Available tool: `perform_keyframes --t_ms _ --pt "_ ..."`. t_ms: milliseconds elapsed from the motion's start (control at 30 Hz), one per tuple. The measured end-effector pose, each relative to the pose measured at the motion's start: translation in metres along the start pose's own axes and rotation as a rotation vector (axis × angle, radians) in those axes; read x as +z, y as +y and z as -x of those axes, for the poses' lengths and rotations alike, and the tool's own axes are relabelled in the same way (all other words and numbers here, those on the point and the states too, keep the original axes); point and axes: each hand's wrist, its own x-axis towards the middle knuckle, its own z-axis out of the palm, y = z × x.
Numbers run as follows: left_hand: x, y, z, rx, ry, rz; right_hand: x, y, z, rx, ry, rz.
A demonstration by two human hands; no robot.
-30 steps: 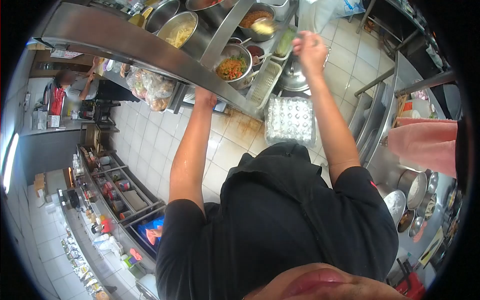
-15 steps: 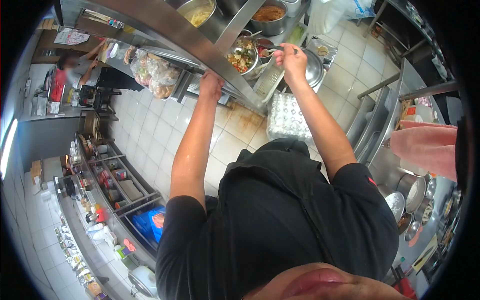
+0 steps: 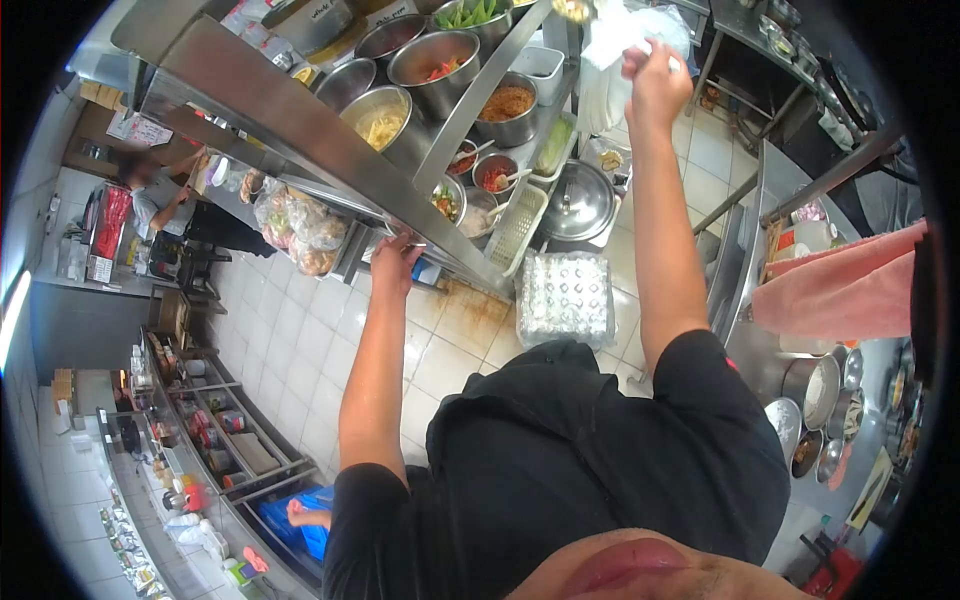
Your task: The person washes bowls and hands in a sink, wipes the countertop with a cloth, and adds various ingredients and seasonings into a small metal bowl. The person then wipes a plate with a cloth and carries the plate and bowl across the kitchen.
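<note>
My left hand (image 3: 397,262) is at the lower edge of the steel shelf frame (image 3: 330,160), its fingers curled on the edge. My right hand (image 3: 657,82) is raised at the upper right, in front of white plastic bags (image 3: 605,75). Its fingers are closed, but what they hold is hard to make out against the white. A small round vessel with food (image 3: 574,9) shows at the top edge, left of this hand; I cannot tell whether it joins the hand. Below stand a bowl of chopped mixed vegetables (image 3: 446,200) and a green perforated basket (image 3: 520,230).
Steel pots of yellow strips (image 3: 382,125), reddish food (image 3: 507,103) and sliced peppers (image 3: 445,70) fill the shelf. A lidded steel pot (image 3: 578,202) and wrapped egg trays (image 3: 566,300) stand nearby. A pink towel (image 3: 845,290) hangs right. Another person (image 3: 165,200) is at far left.
My right hand has moved up and right, away from the vegetable bowl where it held a long-handled utensil. My left hand stays at the steel edge. The view has tilted, showing more pots.
</note>
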Motion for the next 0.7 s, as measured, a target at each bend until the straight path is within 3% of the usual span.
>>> perform_keyframes --t_ms 67,100,133,167,233,333,433,467,500,533,567,600,633,667,700 --pt "-0.003 0.001 0.007 0.015 0.018 0.015 0.042 -0.004 -0.020 -0.142 -0.030 -0.008" --pt "-0.006 -0.001 0.010 0.027 0.022 0.016 0.054 0.004 -0.032 -0.259 -0.107 0.132" --pt "-0.009 -0.002 0.011 0.039 0.027 0.017 0.061 0.036 -0.064 -1.050 -0.105 0.594" --pt "-0.013 -0.004 0.013 0.052 0.032 0.019 0.081 0.043 -0.065 -0.567 -0.074 0.522" --pt "-0.020 -0.004 0.017 0.031 0.035 0.035 0.098 0.059 -0.067 -0.666 -0.225 0.582" --pt "-0.034 -0.008 0.027 0.013 0.075 0.014 0.103 0.096 -0.087 -0.763 -0.234 0.527" --pt "-0.044 -0.011 0.040 0.018 0.117 0.034 0.093 0.092 -0.081 -0.395 -0.189 0.654" --pt "-0.048 -0.013 0.044 0.014 0.138 0.033 0.079 0.118 -0.101 -0.592 -0.121 1.014" --pt "-0.050 -0.014 0.046 0.012 0.159 0.031 0.076 0.105 -0.097 -0.087 -0.137 0.284" --pt "-0.054 -0.014 0.047 0.009 0.183 0.029 0.061 0.129 -0.110 0.022 -0.165 -0.227" --pt "-0.063 -0.019 0.044 0.017 0.200 0.068 0.043 0.114 -0.099 0.116 -0.121 -0.259" --pt "-0.074 -0.026 0.041 0.016 0.225 0.105 0.027 0.084 -0.073 0.019 -0.094 -0.077" --pt "-0.082 -0.029 0.044 0.024 0.207 0.054 0.002 0.110 -0.084 0.141 0.046 -0.252" --pt "-0.080 -0.027 0.053 0.053 0.235 0.049 -0.050 0.149 -0.099 0.144 -0.095 -0.285" --pt "-0.083 -0.029 0.055 0.072 0.184 0.052 -0.031 0.063 -0.028 0.155 -0.144 -0.296"
